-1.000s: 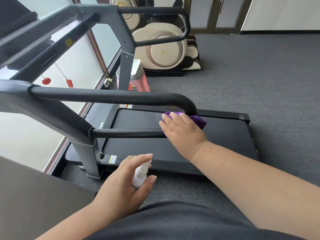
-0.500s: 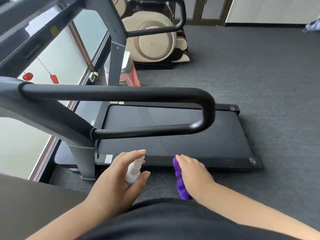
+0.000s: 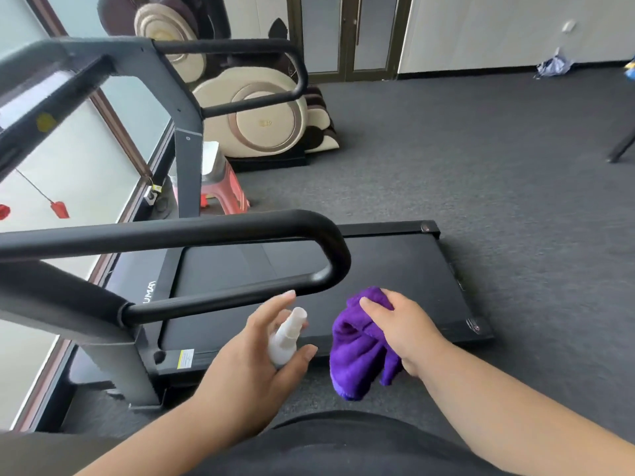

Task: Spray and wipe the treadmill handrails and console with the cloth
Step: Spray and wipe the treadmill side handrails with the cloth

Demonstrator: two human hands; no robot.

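Observation:
The black treadmill stands side-on before me. Its near handrail [image 3: 206,231] loops from left to a bend at centre, and the far handrail [image 3: 240,46] runs across the top. The console [image 3: 31,94] is at the upper left, partly cut off. My left hand [image 3: 247,359] grips a small white spray bottle [image 3: 285,334], nozzle pointing up toward the near rail, index finger raised over the top. My right hand [image 3: 402,328] holds a bunched purple cloth [image 3: 357,359] just below and right of the rail's bend, not touching it.
The treadmill belt [image 3: 378,280] lies low on grey carpet [image 3: 481,173]. A cream massage chair [image 3: 254,118] and a red stool [image 3: 223,187] stand behind the treadmill. Windows [image 3: 103,159] run along the left. A dark furniture leg [image 3: 622,146] sits at far right.
My right hand left the near handrail's bend with the cloth, dropped low, then rose again beside the spray bottle. The view tilted upward. My left hand kept the bottle.

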